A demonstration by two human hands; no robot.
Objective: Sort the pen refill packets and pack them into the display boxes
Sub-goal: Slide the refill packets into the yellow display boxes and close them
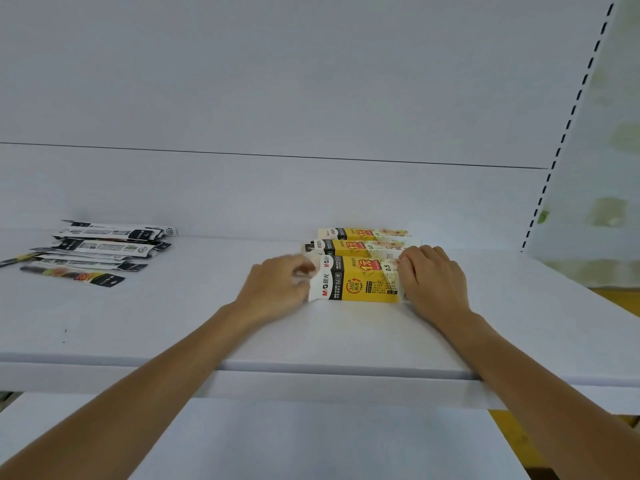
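While your left hand [277, 282] curls its fingers round the white flap end of the front display box [360, 280], your right hand [429, 278] grips the opposite end, fingers bent over its edge. That yellow box lies on its side on the white shelf [173, 323]. A second display box [356, 248] sits just behind it, and a third display box [360, 233] lies behind that. Well apart, at the shelf's far left, the pen refill packets [97, 251] lie in a loose overlapping row. Your left fingertips are blurred.

packets [86, 251] left on shelf [207, 323] | boxes [363, 278] right, seemingly three deep
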